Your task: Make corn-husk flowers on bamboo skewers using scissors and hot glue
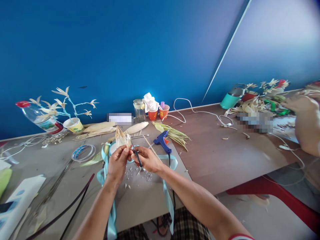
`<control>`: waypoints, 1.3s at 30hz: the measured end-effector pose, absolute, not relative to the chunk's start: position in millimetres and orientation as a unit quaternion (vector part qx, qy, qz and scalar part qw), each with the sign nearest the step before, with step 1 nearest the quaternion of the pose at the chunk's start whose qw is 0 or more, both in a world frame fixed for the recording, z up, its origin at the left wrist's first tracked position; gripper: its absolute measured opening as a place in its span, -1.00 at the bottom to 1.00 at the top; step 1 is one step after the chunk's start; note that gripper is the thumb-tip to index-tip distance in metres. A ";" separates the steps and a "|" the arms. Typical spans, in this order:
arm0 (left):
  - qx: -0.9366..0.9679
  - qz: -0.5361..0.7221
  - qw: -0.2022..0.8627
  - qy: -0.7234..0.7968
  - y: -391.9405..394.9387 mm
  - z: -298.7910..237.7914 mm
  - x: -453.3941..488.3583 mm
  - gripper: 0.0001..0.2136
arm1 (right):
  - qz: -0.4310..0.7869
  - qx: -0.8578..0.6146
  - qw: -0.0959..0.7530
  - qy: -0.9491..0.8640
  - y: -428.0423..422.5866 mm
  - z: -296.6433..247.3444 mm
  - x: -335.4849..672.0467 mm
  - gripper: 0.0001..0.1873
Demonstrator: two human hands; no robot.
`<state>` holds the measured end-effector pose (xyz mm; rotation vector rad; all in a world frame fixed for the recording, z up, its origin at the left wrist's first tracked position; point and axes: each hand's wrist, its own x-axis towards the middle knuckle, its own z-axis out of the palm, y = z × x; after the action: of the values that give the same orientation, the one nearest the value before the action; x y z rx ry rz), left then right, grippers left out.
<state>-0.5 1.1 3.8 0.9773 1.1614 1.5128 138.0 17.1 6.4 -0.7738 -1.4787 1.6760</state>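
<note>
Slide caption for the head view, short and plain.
Left hand holding husk, right hand holding scissors, glue gun nearby.

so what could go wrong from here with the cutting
The left hand holds the dried corn husk with its fingertips close to the scissors in the right hand, so a slip might nick a finger. The light blue ribbon hangs over the table edge near both forearms and could snag. The blue glue gun lies near the right hand; if hot, it might burn on a brush.

Pale glare on wall point(282, 43), stretched edges
</note>
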 end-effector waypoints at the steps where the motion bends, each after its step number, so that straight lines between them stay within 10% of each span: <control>1: 0.400 0.620 0.480 0.475 1.2 3.7 -0.6 -0.70 | 0.653 -0.304 0.381 -0.580 17.1 6.5 137.9 -0.60; 39: 0.380 0.648 0.473 0.460 0.3 8.5 -3.1 -0.76 | 0.625 -0.349 0.398 -0.573 26.1 -3.1 145.3 -0.73</control>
<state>-3.1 0.3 8.5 0.9307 1.1262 1.5871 145.3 26.1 -3.1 -0.8841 -1.4516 1.5832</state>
